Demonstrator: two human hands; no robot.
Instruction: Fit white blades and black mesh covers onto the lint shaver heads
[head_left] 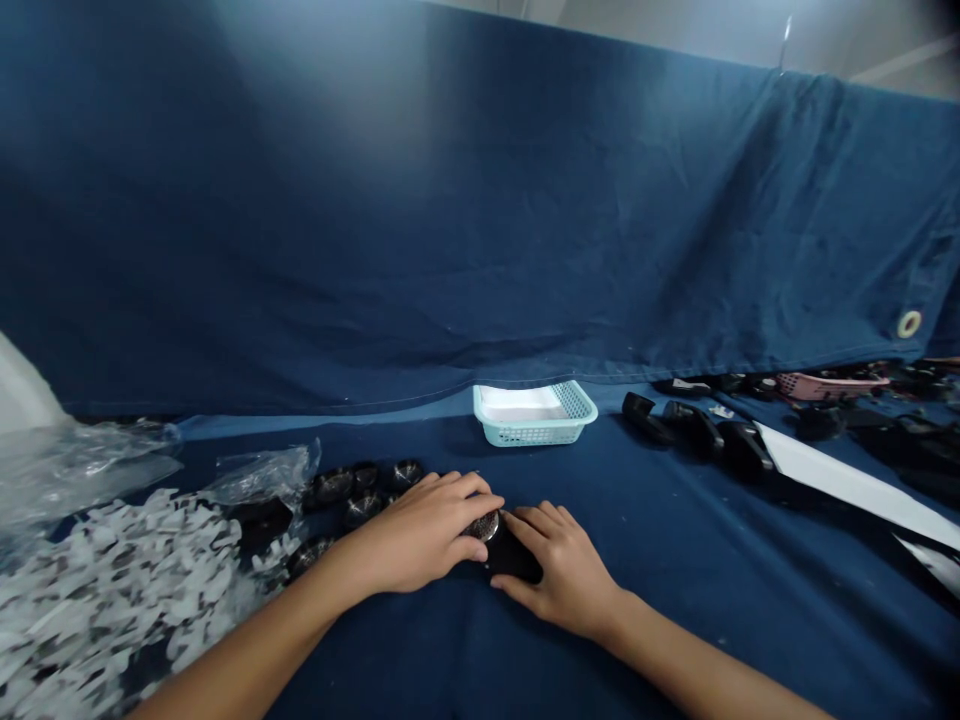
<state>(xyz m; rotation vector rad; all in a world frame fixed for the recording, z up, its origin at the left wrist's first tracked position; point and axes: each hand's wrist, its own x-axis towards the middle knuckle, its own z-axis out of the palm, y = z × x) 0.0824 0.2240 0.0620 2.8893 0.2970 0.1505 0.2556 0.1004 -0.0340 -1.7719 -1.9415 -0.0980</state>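
Observation:
My left hand (439, 530) is closed around a round, dark, mesh-like piece (484, 526) with a shiny silver rim. Fingers of my right hand (556, 565) curl round a smooth black body (517, 557) that meets the round piece end to end. Both are held low over the blue cloth, and whether they are joined I cannot tell. Left of my left hand lie several similar round dark pieces (364, 508). My fingers hide much of what I hold.
A light blue basket (540, 433) with white lining stands behind my hands. Many small whitish plastic parts (112, 590) and clear plastic bags (266, 475) lie at left. Black pieces (690, 430), a long white strip (855, 485) and a pink basket (829, 388) are at right. A blue curtain (450, 220) hangs behind.

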